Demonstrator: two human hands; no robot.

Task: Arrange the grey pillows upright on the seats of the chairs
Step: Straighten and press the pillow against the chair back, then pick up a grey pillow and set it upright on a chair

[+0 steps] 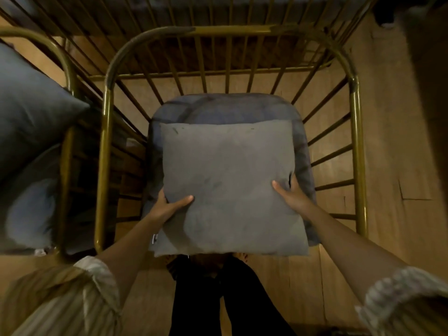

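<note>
A square grey pillow [228,185] fills the middle of the head view, held over the blue-grey seat cushion [225,107] of a brass wire chair [232,30]. My left hand [169,207] grips the pillow's left edge with the thumb on top. On the right edge, my right hand [291,192] holds it the same way. The pillow faces up toward me and hides most of the seat. A second grey pillow [31,112] stands tilted on the chair to the left.
The left chair's brass frame [65,59] stands close beside the middle chair. Another wire chair back [218,10] is behind. The floor is wood [392,141]. My dark trouser legs [228,299] and feet are right in front of the seat.
</note>
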